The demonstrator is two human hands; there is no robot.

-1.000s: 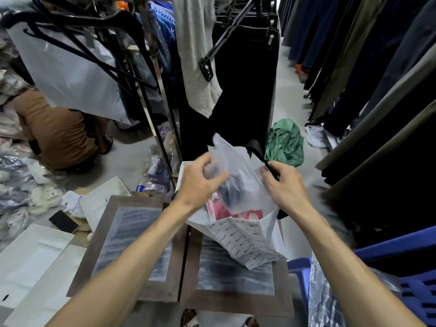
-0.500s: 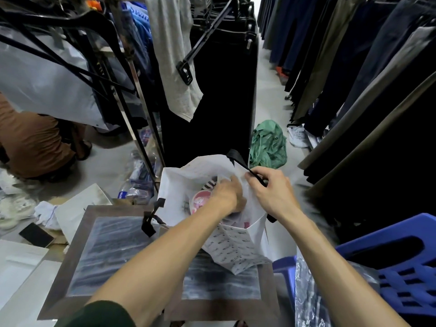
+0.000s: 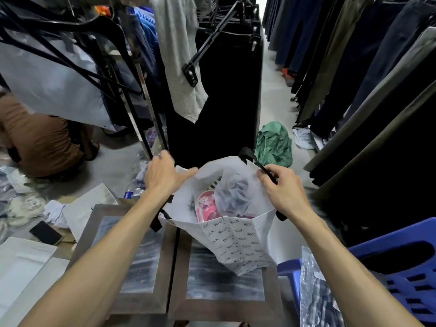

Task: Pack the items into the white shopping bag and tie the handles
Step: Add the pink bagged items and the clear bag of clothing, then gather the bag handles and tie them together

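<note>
Packing looks finished: the right hand pinches the three-o'clock handle of the white shopping bag, and the left hand seemingly grips its nine-o'clock rim. Next, both handles need gathering.

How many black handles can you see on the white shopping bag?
2. The far handle rises from the right rim of the bag, pinched by the right hand; the near handle hangs at its left side, partly hidden.

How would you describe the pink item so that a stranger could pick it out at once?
Find the white shopping bag at the far edge of the wood-framed tables. Inside it, left of the cloudy plastic packet, lies the pink item. It is the only bright pink thing there.
</note>
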